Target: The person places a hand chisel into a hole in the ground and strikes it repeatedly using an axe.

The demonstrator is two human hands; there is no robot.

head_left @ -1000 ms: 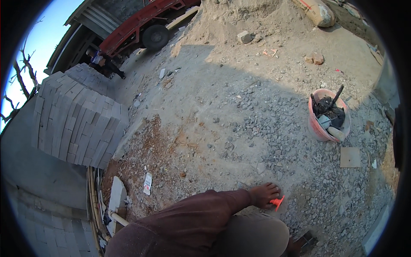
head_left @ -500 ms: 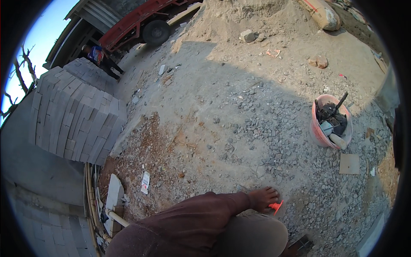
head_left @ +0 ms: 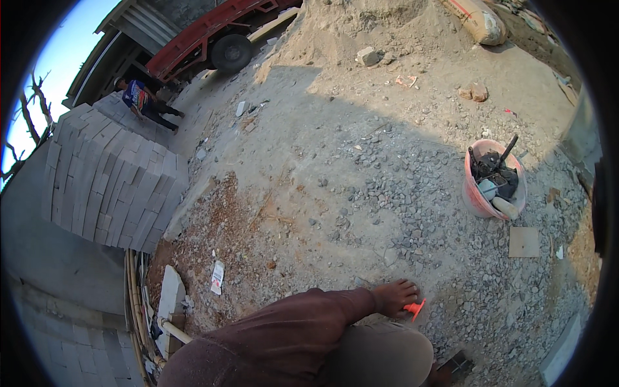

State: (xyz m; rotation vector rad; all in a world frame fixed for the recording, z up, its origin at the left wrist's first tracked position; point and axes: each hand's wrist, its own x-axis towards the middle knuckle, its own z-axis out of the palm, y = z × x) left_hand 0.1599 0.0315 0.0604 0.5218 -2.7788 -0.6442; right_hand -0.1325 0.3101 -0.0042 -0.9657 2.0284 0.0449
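My left hand (head_left: pixel 394 298), in a brown sleeve (head_left: pixel 290 326), is low in the middle of the view, just beyond my bent knee (head_left: pixel 387 355). Its fingers are curled. A bright orange plastic piece (head_left: pixel 415 309) with a flared end sticks out from under the palm; the rest is covered by the hand, so its kind cannot be told. Gravelly ground (head_left: pixel 361 258) lies around the hand. Below the knee, a dark strapped shape (head_left: pixel 459 364) shows beside a bit of bare skin, perhaps a foot in a sandal. My right hand does not show.
A pink bucket (head_left: pixel 474 200) of tools stands at right, near a square tile (head_left: pixel 523 242). Pale blocks (head_left: pixel 109 180) are stacked at left, above poles (head_left: pixel 134 290). Farther back are a person (head_left: pixel 138 100), a red truck (head_left: pixel 206 39), a sand heap (head_left: pixel 361 26) and a sack (head_left: pixel 480 22).
The person by the blocks has turned and leans more, with an arm reaching down. My left hand and the orange piece keep their place. The view has shifted slightly.
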